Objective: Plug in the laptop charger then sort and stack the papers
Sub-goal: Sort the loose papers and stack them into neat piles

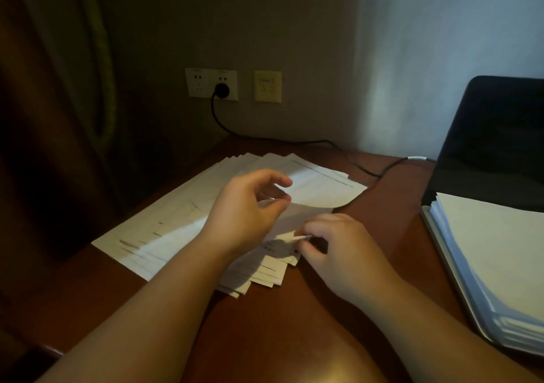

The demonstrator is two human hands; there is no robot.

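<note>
Nearest, left of the laptop (488, 141), the left hand (244, 209) pinches a curling sheet (318, 188) off the spread papers (164, 229) while the right hand (332, 247) pinches their corner; lift slowly, separating one sheet for the stack (497, 250) on the laptop.

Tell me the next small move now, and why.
Probably lift the curled sheet clear and carry it to the stack on the laptop. The plug is already in the socket, and the left hand pinches that sheet.
</note>
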